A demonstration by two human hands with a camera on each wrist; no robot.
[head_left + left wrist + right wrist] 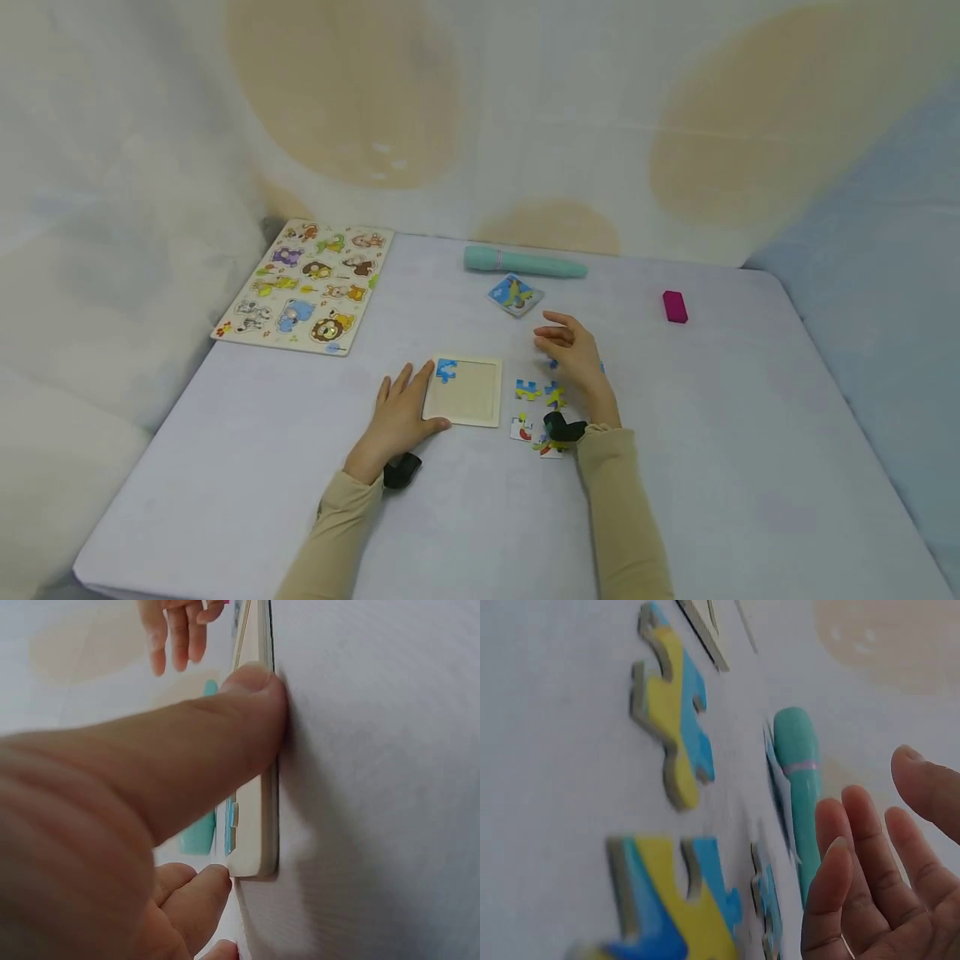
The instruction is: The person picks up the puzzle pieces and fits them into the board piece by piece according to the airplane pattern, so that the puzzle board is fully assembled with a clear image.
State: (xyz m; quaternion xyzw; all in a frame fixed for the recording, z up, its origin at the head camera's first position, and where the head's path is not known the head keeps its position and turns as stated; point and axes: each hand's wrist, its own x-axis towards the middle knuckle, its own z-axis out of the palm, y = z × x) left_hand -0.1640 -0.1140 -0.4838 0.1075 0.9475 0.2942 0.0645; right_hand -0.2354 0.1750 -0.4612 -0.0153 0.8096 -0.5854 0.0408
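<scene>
A square wooden puzzle tray (pixel 465 422) lies on the table, with one blue jigsaw piece (pixel 446 369) in its upper left corner. My left hand (pixel 395 423) rests spread at the tray's left side, thumb against the near edge and a fingertip by the far left corner. To the right, my right hand (pixel 576 354) hovers over loose jigsaw pieces, fingers loosely bent with nothing between them. Some of those pieces are partly hidden beneath it. A blue-and-yellow piece (pixel 528 390) and a white-and-red one (pixel 521 427) lie beside it. The right wrist view shows a yellow-and-blue piece (pixel 673 712) close up.
Beyond the tray lies a small square picture card (pixel 515 294), with a teal microphone-shaped object (pixel 525 262) behind it. An animal puzzle board (pixel 305 287) is at the far left. Toward the right sits a magenta block (pixel 675 307). White cloth hangs behind the table.
</scene>
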